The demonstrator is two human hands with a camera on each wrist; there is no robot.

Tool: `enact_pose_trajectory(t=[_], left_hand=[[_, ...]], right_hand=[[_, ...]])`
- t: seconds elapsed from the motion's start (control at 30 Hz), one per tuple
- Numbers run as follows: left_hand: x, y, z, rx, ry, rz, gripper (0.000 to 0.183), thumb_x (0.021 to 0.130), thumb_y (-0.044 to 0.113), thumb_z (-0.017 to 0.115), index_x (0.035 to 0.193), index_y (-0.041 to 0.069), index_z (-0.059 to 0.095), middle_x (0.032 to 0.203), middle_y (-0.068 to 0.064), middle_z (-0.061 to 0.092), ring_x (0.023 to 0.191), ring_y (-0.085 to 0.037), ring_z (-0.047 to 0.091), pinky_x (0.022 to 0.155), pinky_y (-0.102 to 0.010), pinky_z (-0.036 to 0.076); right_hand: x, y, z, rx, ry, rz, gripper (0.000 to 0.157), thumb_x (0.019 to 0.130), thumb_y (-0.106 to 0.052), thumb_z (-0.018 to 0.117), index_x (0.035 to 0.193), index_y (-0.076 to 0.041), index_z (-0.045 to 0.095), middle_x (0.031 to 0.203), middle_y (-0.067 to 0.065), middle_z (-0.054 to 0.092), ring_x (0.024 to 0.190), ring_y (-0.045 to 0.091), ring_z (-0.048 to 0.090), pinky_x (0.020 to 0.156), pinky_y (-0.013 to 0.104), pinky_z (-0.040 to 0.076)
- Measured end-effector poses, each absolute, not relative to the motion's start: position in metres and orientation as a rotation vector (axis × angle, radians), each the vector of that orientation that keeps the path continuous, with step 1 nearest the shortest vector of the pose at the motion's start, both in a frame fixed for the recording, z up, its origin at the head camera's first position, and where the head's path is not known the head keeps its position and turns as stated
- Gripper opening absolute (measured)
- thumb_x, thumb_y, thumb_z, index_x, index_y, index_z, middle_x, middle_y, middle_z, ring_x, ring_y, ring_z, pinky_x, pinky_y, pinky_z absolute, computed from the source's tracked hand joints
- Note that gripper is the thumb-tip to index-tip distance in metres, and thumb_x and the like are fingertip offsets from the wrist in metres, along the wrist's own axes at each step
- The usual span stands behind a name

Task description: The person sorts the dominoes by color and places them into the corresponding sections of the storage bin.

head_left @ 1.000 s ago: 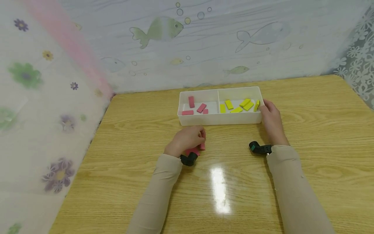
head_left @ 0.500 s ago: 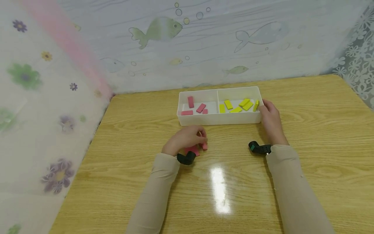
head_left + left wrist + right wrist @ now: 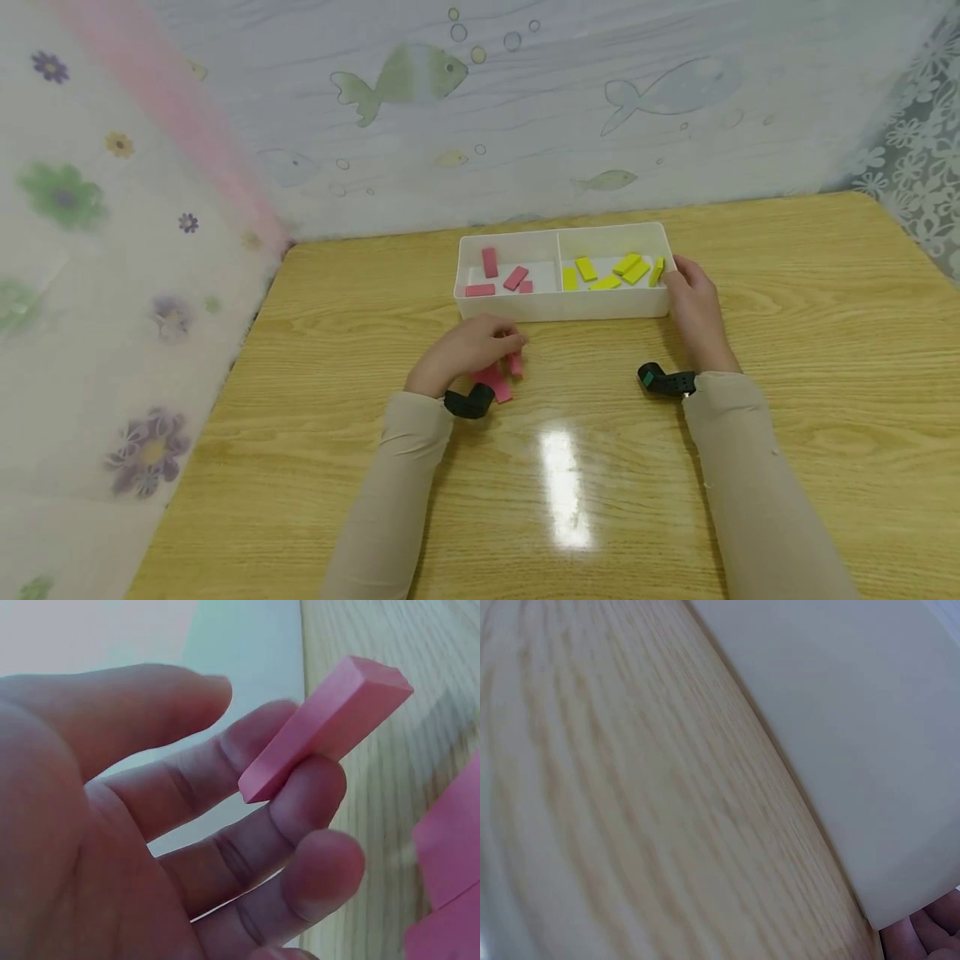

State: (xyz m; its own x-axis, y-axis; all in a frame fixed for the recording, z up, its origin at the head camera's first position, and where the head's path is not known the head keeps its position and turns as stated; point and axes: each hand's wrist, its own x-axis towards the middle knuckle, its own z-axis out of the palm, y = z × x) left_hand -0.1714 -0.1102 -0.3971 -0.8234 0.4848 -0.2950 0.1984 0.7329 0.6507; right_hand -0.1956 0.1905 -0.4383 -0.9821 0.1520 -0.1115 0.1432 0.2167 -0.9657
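Note:
My left hand point(image 3: 463, 350) is in front of the white box and holds a pink rectangular block point(image 3: 319, 727). In the left wrist view the block lies slanted between the index and middle fingertips, and the thumb stands apart from it. More flat pink blocks point(image 3: 497, 387) lie on the table beneath this hand, partly hidden by it and by the wrist camera. My right hand point(image 3: 697, 312) grips the right end of the white two-part box point(image 3: 566, 308), its thumb at the front corner. Only a few of its fingers point(image 3: 926, 937) show in the right wrist view.
Inside the box's left compartment are several pink blocks point(image 3: 490, 262); several yellow blocks point(image 3: 587, 268) lie in the right one. A divider point(image 3: 559, 261) separates them. The wooden table point(image 3: 600, 467) meets a patterned wall covering point(image 3: 525, 125) at the back and left.
My left hand has shifted slightly left and toward the box, its thumb moving off the held pink block. More of the pink blocks beneath it show. My right hand keeps its place on the box.

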Motion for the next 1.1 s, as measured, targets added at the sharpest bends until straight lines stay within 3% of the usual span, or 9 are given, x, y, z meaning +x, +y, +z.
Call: enact_pose_trajectory(t=[0.23, 0.73, 1.1], left_hand=[[-0.173, -0.119, -0.393, 0.457, 2.465, 0.925, 0.030, 0.092, 0.036, 0.046, 0.079, 0.017, 0.066, 0.076, -0.003, 0.064, 0.071, -0.024, 0.055, 0.061, -0.031, 0.043], [-0.178, -0.140, -0.386, 0.450, 2.514, 1.030, 0.024, 0.090, 0.039, 0.047, 0.089, 0.021, 0.064, 0.091, -0.005, 0.062, 0.077, -0.023, 0.057, 0.066, -0.033, 0.046], [-0.178, -0.144, -0.386, 0.392, 2.537, 1.056, 0.023, 0.091, 0.038, 0.045, 0.094, 0.027, 0.066, 0.099, 0.001, 0.063, 0.082, -0.021, 0.059, 0.067, -0.033, 0.046]], right_hand=[[-0.196, 0.189, -0.438, -0.307, -2.438, 1.939, 0.053, 0.093, -0.038, 0.030, 0.141, -0.015, 0.027, 0.142, 0.003, 0.028, 0.127, 0.019, 0.026, 0.102, 0.042, 0.023], [-0.196, 0.189, -0.438, -0.321, -2.428, 1.957, 0.054, 0.093, -0.037, 0.031, 0.141, -0.015, 0.026, 0.143, 0.003, 0.027, 0.127, 0.019, 0.025, 0.102, 0.041, 0.023], [-0.196, 0.189, -0.439, -0.301, -2.434, 1.947, 0.053, 0.093, -0.037, 0.031, 0.141, -0.015, 0.027, 0.143, 0.003, 0.027, 0.126, 0.020, 0.027, 0.102, 0.042, 0.024]])
